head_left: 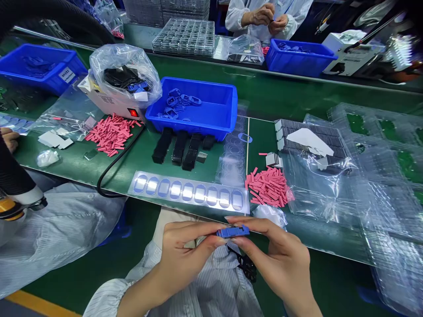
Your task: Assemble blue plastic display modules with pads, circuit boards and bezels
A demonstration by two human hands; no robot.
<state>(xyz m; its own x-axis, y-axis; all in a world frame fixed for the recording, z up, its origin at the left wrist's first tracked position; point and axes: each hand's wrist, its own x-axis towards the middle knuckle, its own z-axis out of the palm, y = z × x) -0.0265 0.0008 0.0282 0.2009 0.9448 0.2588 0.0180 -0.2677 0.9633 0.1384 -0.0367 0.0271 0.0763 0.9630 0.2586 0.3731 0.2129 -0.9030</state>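
Between both hands, just off the table's front edge, is a small blue plastic housing (233, 231), held edge-on with a notch showing along its side. My left hand (187, 246) pinches its left end with thumb and fingers. At its right end, my right hand (272, 253) grips it in the same way. Behind the hands lies a clear strip of oval stickers (187, 193). Pink strips (268, 187) are heaped behind my right hand, beside a crumpled piece of clear plastic (271, 215). Fingers cover both ends of the housing.
A blue bin (211, 108) holds blue housings, with stacks of black pieces (180, 147) before it. Clear trays (390, 176) stand at right, near grey-black parts (310, 141). More pink strips (110, 134) lie left. A co-worker (267, 20) sits opposite; another's sleeve (62, 224) is at left.
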